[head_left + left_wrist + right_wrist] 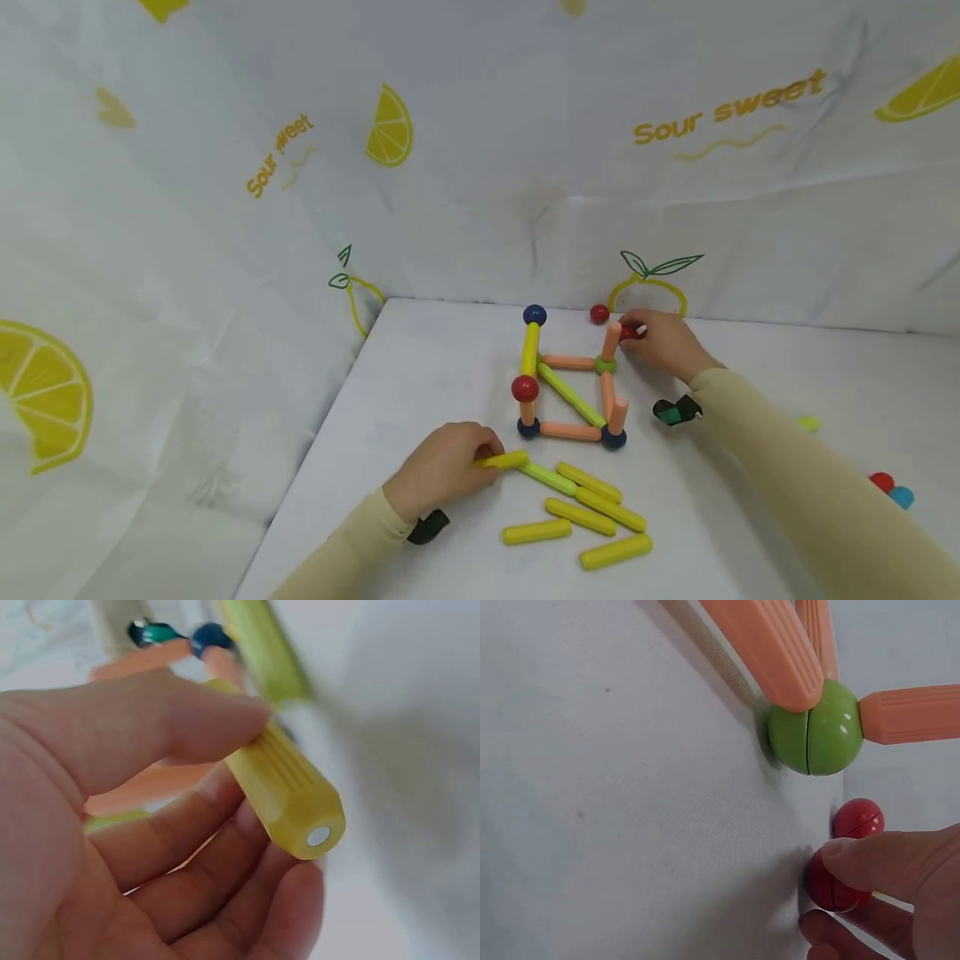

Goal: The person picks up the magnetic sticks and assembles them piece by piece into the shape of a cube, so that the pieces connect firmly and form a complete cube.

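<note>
My left hand (447, 467) pinches a yellow stick (506, 459) between thumb and fingers; the left wrist view shows the pale disc on the end of this yellow stick (289, 791). At the back of the table my right hand (663, 340) grips a red ball (829, 881), just behind the frame of sticks and balls. A second red ball (599, 314) lies beside it. The frame has orange sticks (570, 431) along its base, a yellow-green diagonal (572, 395), a green ball (815, 729) at one corner and upright sticks at its corners.
Several loose yellow sticks (615, 552) and a light green stick (548, 478) lie in front of the frame. Off to the right are a red ball (882, 482), a blue ball (902, 497) and a small yellow-green piece (809, 423). A printed cloth (480, 167) rises behind the table.
</note>
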### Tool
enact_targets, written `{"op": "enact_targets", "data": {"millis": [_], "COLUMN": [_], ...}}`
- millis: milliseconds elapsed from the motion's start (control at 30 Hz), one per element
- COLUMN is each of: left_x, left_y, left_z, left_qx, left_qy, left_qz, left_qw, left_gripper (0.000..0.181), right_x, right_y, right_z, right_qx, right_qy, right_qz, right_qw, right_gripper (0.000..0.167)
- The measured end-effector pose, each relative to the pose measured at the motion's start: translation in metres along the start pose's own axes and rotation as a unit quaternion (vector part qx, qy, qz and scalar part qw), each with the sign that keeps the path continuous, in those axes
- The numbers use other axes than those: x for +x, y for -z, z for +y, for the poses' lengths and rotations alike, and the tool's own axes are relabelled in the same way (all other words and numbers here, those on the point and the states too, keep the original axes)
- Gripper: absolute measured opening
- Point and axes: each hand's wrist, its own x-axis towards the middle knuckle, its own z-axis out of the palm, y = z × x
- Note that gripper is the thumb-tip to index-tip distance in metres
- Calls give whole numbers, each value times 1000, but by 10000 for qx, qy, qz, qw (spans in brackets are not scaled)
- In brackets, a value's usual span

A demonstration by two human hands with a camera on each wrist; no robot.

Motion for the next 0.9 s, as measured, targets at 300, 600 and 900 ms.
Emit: {"op": "enact_targets", "data": {"millis": [300, 600, 900], "left_x": [-15, 5, 35], "left_y": [21, 36, 39], "left_z": [61, 113, 117], "left_qx": [75, 329, 971], "left_qy": [-1174, -2321, -2565], "left_qz": [273, 1604, 2384], "left_qw": [9927, 9588, 9316], "left_gripper": [15, 23, 25], "right_x": [-74, -145, -167], "right_y": [22, 35, 31], "right_z": [-9, -47, -62], "right_qx": [549, 1364, 2047], "right_qy": [-92, 100, 468], "right_qz": [415, 970, 838], "right_qw": [9976, 9858, 9741], "right_gripper": [43, 39, 33]}}
